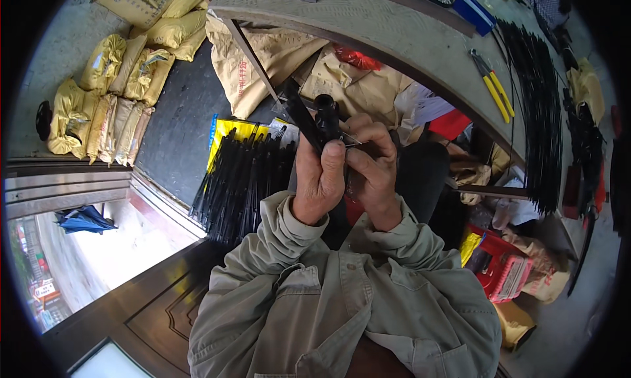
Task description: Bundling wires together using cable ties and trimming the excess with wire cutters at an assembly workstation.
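Both my hands meet in front of my chest around a black rod-like piece with a round knob-shaped end; its exact kind is unclear. My left hand is closed on it, thumb pressed along its side, with a flat black part rising past the fingers. My right hand pinches at the same piece, fingers bent. A thin, pale, wire-like bit shows between the fingertips. To the left of my left hand stands a bundle of black folded umbrella frames, partly over a yellow sheet.
A grey workbench curves across the front, bearing yellow-handled pliers, a blue container and long black ribs. Stuffed sacks are piled far left. A red crate stands right. An open blue umbrella lies beyond the doorway.
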Available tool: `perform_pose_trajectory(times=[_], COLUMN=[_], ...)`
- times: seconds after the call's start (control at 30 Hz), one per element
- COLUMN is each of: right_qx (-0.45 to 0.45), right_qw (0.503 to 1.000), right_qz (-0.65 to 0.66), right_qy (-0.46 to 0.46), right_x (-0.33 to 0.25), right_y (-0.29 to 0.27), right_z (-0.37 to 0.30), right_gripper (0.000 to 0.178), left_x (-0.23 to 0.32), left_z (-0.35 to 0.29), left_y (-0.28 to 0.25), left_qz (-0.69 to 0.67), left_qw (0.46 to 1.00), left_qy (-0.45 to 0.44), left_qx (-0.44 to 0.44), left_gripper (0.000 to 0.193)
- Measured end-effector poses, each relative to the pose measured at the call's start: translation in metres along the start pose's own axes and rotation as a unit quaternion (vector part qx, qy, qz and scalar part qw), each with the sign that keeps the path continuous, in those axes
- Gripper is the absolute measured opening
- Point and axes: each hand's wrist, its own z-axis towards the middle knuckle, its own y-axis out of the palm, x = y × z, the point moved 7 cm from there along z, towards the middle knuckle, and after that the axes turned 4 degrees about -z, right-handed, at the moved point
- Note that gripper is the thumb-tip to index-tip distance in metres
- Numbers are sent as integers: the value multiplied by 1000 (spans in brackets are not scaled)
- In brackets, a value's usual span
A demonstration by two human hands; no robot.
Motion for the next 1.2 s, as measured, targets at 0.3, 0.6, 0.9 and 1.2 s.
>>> perform_pose_trajectory(times=[0.3,0.6,0.9,1.2], right_qx=[-9,-30,-50,-23], right_qw=[999,996,987,997], right_qz=[-12,-11,-72,-17], right_qy=[-47,-85,-133,-77], right_x=[0,-6,-17,-20], right_y=[0,-1,2,-1], right_z=[-5,-7,-7,-9], right_gripper=[18,19,20,20], left_x=[5,3,0,1], left_z=[-1,0,-3,0], left_y=[-1,6,7,13], left_qz=[19,6,9,-1], left_qw=[999,999,999,998], left_qy=[-3,-5,-11,1], left_qx=[-33,-44,-32,-68], left_gripper=[32,37,43,41])
